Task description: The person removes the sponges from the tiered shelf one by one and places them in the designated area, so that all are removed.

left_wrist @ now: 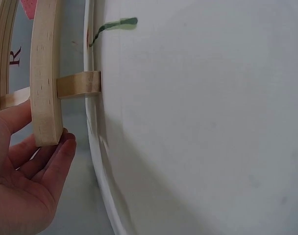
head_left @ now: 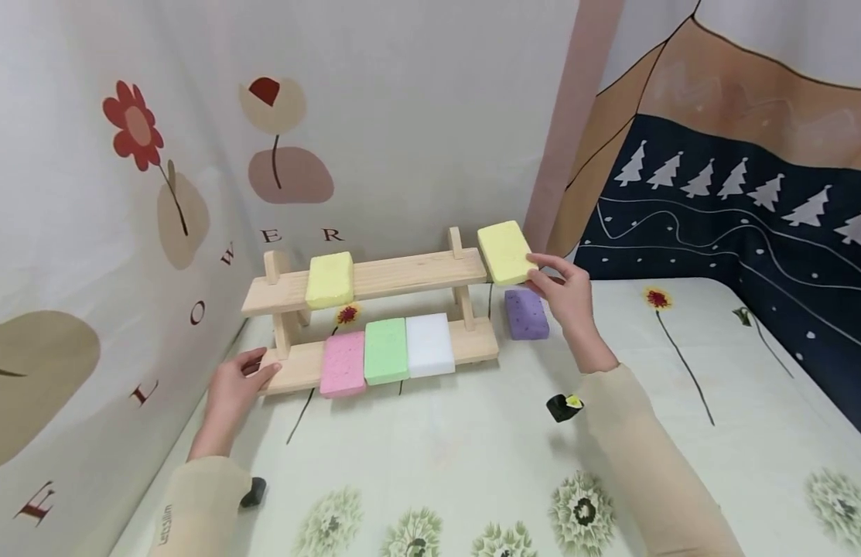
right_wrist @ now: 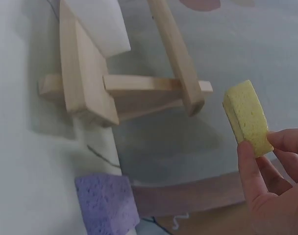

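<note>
A two-tier wooden rack [head_left: 416, 272] stands against the back cloth. My left hand [head_left: 234, 393] grips the left end of its lower shelf, thumb above and fingers below, as the left wrist view shows. My right hand [head_left: 565, 305] pinches a yellow sponge [head_left: 505, 252] by its lower right edge, off the right end of the upper shelf. Another yellow sponge [head_left: 330, 279] lies on the upper shelf toward the left. Along the lower shelf sit a pink sponge [head_left: 343, 363], a green sponge [head_left: 386, 351] and a white sponge [head_left: 431, 345], side by side.
A purple sponge [head_left: 527, 315] lies on the cloth-covered table [head_left: 472, 433] right of the rack, below my right hand. Printed cloth walls [head_left: 430, 116] close in the back and left. Dark wrist-worn pieces show beside both sleeves.
</note>
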